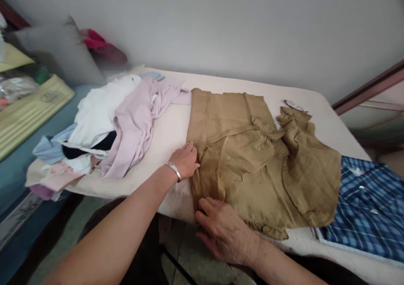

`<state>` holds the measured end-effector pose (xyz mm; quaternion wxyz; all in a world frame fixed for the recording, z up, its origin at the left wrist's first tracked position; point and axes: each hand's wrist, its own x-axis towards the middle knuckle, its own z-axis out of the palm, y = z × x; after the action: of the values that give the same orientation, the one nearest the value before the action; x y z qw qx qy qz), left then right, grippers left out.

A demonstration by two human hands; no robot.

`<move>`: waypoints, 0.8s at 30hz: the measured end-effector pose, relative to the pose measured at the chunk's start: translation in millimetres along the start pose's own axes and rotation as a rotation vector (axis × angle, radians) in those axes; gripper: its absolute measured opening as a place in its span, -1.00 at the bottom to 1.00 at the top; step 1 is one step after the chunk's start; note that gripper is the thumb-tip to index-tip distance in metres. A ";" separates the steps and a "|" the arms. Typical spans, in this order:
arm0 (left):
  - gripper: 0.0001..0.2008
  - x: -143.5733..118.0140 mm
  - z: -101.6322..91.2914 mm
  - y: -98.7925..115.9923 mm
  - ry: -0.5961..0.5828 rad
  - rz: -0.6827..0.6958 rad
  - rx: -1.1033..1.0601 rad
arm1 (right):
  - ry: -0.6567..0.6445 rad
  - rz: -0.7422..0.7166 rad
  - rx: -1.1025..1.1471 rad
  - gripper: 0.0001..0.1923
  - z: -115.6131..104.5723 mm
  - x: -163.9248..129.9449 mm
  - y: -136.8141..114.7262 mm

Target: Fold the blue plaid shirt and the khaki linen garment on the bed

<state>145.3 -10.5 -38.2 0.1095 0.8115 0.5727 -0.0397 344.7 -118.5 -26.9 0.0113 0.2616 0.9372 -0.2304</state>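
Across the pale-covered surface, we are working on a brown garment, which is lying right in front of us, flatter at the left and bunched at the right. We seem to be straightening its left edge; the right part is folding over itself, so we are not making out its full shape. Beside it, a plaid shirt is running out of the frame. Well to the left, a lilac garment is lying on a heap and hiding much of what is under it.

Our left hand is resting at the brown garment's left edge, fingers close together; our right hand is curling at the near left corner. We cannot tell whether either is pinching cloth. The next move, we are judging, is calling for a light hold there, without dragging the loose folds.

A black cloth is showing only partly in the heap. Glasses are lying just beyond the bunched cloth, their details blurring.
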 end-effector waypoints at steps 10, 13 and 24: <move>-0.42 1.6 13.9 -3.9 0.042 -0.012 -0.020 | 0.406 0.199 0.144 -0.80 -11.3 -5.5 38.8; -0.42 0.9 13.8 -2.5 0.044 -0.026 -0.009 | 0.861 0.639 0.385 -0.79 -47.5 -21.4 103.2; -0.39 0.7 10.5 0.3 0.009 -0.018 0.010 | 1.347 0.861 1.538 -0.76 -69.1 -28.5 212.7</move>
<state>146.5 -12.3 -48.4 0.1026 0.8070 0.5802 -0.0397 481.5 58.9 -51.7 -0.5869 0.5743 0.1895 -0.5383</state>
